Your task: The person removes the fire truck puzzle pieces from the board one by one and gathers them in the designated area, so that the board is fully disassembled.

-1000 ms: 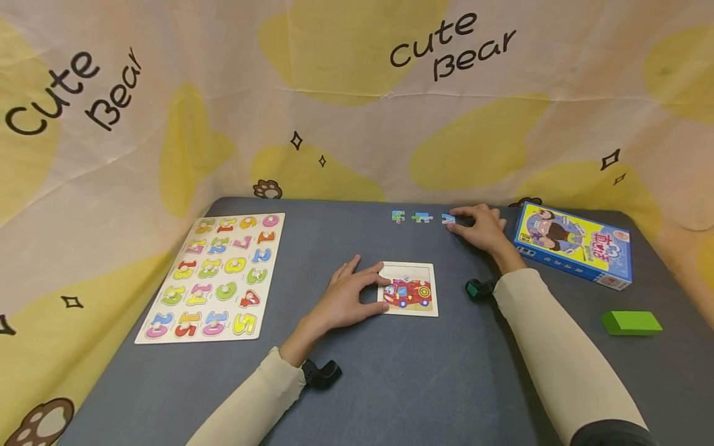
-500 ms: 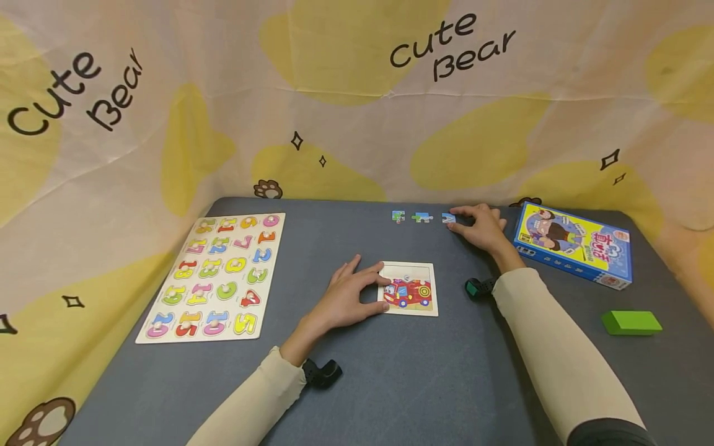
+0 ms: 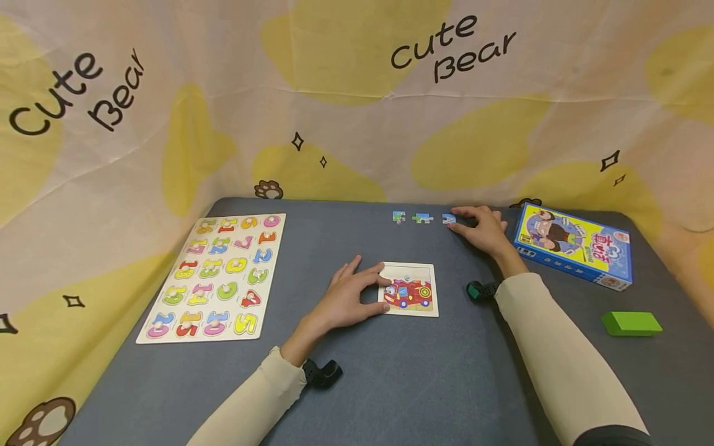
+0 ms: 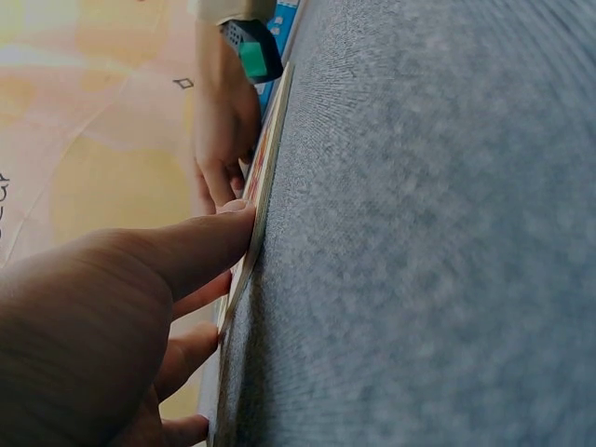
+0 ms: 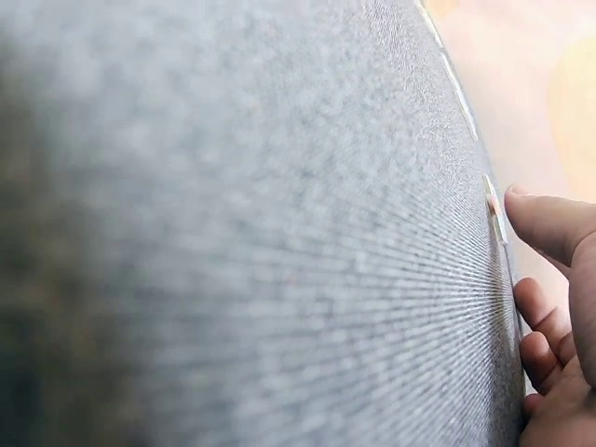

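A small wooden jigsaw puzzle board (image 3: 407,311) with a red fire engine picture lies mid-table. My left hand (image 3: 348,297) rests on its left side, fingers spread and fairly straight, thumb low on the frame and fingertips higher up. The left wrist view shows the thumb on the board's edge (image 4: 263,200). At the back, my right hand (image 3: 485,229) pinches a blue puzzle piece (image 3: 448,219) between thumb and forefinger; the piece lies flat on the table. Left of it in a row lie a second puzzle piece (image 3: 422,218) and a third puzzle piece (image 3: 398,217).
A white number board (image 3: 223,279) with coloured number pieces lies on the left. On the right are a blue and yellow box (image 3: 574,244) and a green block (image 3: 631,323). A patterned cloth (image 3: 346,124) hangs behind the grey table (image 3: 390,384).
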`<state>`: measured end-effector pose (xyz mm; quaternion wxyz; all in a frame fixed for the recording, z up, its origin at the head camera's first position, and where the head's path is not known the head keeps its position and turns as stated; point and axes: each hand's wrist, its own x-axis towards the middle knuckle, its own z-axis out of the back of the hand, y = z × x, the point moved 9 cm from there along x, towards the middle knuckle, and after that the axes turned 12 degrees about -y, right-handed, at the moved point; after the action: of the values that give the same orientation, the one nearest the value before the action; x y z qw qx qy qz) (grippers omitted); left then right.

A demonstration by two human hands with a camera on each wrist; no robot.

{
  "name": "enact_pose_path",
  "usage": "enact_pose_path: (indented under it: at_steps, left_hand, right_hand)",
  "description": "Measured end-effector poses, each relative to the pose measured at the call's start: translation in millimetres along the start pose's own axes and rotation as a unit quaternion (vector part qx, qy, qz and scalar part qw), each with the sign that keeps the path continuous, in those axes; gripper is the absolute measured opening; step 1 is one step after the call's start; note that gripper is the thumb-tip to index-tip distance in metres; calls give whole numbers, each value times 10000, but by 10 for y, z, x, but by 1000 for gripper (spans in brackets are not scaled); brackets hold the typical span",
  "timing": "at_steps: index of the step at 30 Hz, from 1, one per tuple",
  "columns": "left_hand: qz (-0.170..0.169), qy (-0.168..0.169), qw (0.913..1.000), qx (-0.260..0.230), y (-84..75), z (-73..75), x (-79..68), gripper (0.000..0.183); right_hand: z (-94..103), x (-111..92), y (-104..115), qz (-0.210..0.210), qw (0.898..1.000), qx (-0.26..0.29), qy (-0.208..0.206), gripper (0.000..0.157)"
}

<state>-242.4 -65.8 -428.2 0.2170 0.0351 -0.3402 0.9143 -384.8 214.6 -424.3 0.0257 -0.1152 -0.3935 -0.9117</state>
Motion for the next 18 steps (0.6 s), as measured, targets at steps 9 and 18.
enact_pose_path:
  at_steps: [9,18]
  left_hand:
    - [-43,31,10000,-9,-33,15,-23,43]
    - [15,-15,10000,90,-32,-1,-14,42]
  right_hand:
    - [19,-177,62,-161,9992,237,264,55]
    - [-36,-526,399,367,9969,420,548,53]
